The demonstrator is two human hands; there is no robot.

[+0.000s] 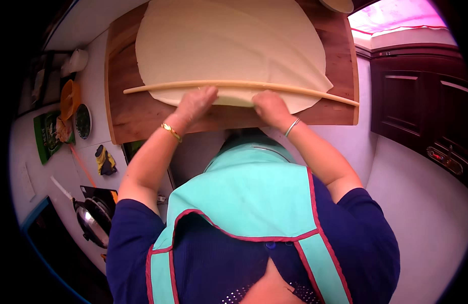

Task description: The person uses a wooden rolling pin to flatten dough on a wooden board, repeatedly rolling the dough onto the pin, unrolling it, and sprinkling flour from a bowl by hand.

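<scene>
A large, thin, pale dough sheet (229, 45) spreads over a brown wooden board (120, 114), its right edge slightly creased. Across its near part lies a long, slim wooden rolling pin (165, 85), both ends reaching past the dough. My left hand (194, 105) is closed at the near edge of the sheet, just below the pin. To its right, my right hand (272, 107) is curled into a fist on the same edge. Between them the dough's edge looks raised and curved. The fingertips of both hands are partly hidden.
A pale round bowl (339, 5) sits at the board's far right corner. Dark cabinets (403, 101) stand to the right. On the left are an orange basket (69, 100), a green bag (46, 134), gloves (106, 160) and a lidded pan (90, 221).
</scene>
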